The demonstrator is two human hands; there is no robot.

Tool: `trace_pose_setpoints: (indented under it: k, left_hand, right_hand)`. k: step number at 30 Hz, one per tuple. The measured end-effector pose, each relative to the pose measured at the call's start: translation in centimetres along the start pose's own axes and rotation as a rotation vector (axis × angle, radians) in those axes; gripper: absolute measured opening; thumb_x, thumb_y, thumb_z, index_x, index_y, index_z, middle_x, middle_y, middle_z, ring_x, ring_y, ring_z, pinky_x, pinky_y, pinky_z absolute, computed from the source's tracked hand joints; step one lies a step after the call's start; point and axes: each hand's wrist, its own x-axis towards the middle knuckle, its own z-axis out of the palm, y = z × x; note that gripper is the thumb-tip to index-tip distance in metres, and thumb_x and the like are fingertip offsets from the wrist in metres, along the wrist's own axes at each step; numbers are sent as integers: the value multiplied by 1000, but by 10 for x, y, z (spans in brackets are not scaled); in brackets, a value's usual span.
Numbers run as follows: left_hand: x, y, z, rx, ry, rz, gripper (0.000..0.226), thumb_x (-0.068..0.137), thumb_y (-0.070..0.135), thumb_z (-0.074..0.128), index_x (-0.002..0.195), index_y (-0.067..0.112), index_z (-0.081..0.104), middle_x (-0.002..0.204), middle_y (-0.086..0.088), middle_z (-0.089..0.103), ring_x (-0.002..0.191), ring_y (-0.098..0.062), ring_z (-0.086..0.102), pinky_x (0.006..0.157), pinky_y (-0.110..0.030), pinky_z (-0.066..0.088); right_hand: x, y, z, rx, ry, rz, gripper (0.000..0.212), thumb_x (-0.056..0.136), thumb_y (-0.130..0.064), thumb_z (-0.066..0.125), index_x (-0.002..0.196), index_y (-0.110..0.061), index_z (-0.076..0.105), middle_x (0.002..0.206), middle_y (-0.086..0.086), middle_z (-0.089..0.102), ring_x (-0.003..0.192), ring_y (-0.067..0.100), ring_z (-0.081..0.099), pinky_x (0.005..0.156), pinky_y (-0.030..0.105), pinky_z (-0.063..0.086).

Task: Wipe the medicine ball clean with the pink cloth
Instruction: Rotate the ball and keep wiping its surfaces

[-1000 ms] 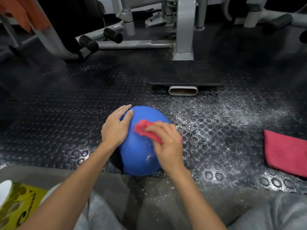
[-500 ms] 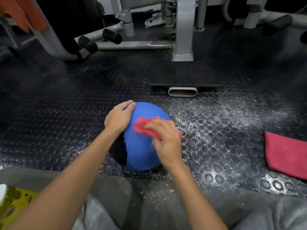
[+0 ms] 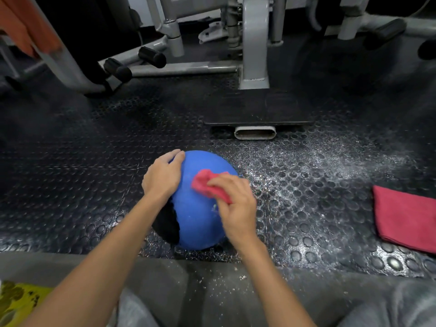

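Head view:
- The blue medicine ball (image 3: pixel 200 220) sits on the black studded rubber floor (image 3: pixel 70 185), just in front of the person's knees, in the middle of the view.
- A black panel (image 3: pixel 167 223) shows on the ball's lower left side.
- The left hand (image 3: pixel 162 175) lies flat on the ball's upper left side, its fingers close together, nearly straight, following the curve and holding nothing.
- The right hand (image 3: pixel 236 204) presses the bunched pink cloth (image 3: pixel 206 185) against the top right of the ball, with its fingers curled over the cloth.
- White powder (image 3: pixel 318 161) is scattered over the floor to the right of the ball and on the grey trousers (image 3: pixel 212 286).
- A folded red cloth (image 3: pixel 405 218) lies flat on the floor, well apart from the ball, at the right edge.
- Beyond the ball stands a grey gym machine frame (image 3: pixel 253 43) with a black foot plate (image 3: pixel 257 109) and black foam rollers (image 3: pixel 152 56).
- A yellow packet (image 3: pixel 18 300) shows at the bottom left corner.
- An orange cloth (image 3: pixel 23 27) hangs at the top left.
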Motion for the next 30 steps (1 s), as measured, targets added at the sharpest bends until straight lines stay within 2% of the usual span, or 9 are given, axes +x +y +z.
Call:
trace_pose_setpoints:
  k: [4, 6, 10, 14, 17, 21, 24, 28, 30]
  left_hand:
    - [-3, 4, 7, 34, 33, 11, 35, 95, 45, 34, 120, 35, 57, 130, 5, 55, 117, -24, 48, 94, -36, 32]
    - [-2, 9, 12, 54, 50, 18, 31, 94, 44, 35, 109, 35, 60, 125, 3, 58, 109, -24, 50, 95, -38, 32]
    - [12, 9, 17, 74, -13, 16, 41, 88, 53, 40, 123, 40, 56, 128, 3, 58, 118, -26, 50, 102, -42, 34]
    - [20, -20, -1, -250, -291, 272, 33, 86, 44, 55, 119, 43, 55, 142, 9, 44, 132, -7, 35, 115, -32, 19]
    - [14, -39, -3, -232, -222, 375, 32, 86, 47, 52, 118, 46, 53, 144, 10, 41, 133, -2, 32, 113, -28, 18]
    - [7, -37, 3, -171, -83, 329, 43, 75, 64, 39, 114, 54, 55, 139, 19, 45, 129, -3, 38, 111, -35, 25]
    - [12, -26, 6, -127, -54, 271, 45, 77, 61, 37, 117, 50, 57, 137, 20, 47, 128, -5, 40, 107, -33, 28]
    - [20, -17, 7, -88, -66, 218, 39, 85, 56, 40, 119, 46, 57, 137, 18, 48, 127, -10, 43, 102, -32, 30]
    - [23, -14, 6, -88, -70, 195, 34, 90, 52, 43, 121, 45, 56, 136, 18, 50, 126, -12, 44, 99, -29, 29]
  right_hand:
    - [-4, 31, -17, 326, 167, 672, 32, 83, -3, 60, 83, -35, 61, 99, -11, 64, 94, 14, 59, 89, 46, 48]
    - [2, 21, -19, 234, 161, 570, 30, 81, -5, 63, 82, -35, 61, 98, -10, 64, 92, 12, 59, 88, 43, 47]
    - [9, -19, 2, -95, -45, -10, 16, 78, -22, 61, 89, -34, 63, 93, -15, 64, 84, 17, 53, 72, 36, 43]
    - [12, -3, 0, -50, -78, -121, 19, 79, -22, 54, 94, -33, 60, 97, -15, 64, 88, 16, 53, 75, 30, 44]
    - [0, 22, -9, 133, 77, 232, 30, 81, -7, 54, 86, -35, 61, 97, -17, 61, 86, 10, 55, 76, 18, 43]
    - [-2, 40, -16, 255, 126, 743, 29, 87, -9, 56, 84, -38, 56, 97, -1, 63, 77, 13, 58, 71, 32, 53]
    - [7, 16, -10, 169, 123, 462, 16, 83, -15, 62, 88, -30, 63, 96, -12, 64, 88, 10, 57, 84, 32, 47]
    - [14, -11, 8, -135, -140, -195, 16, 80, -28, 54, 94, -34, 61, 96, -15, 65, 87, 16, 54, 72, 28, 41]
    - [16, 3, 8, -87, -75, -186, 20, 80, -24, 53, 95, -33, 60, 97, -17, 63, 90, 16, 54, 78, 25, 41]
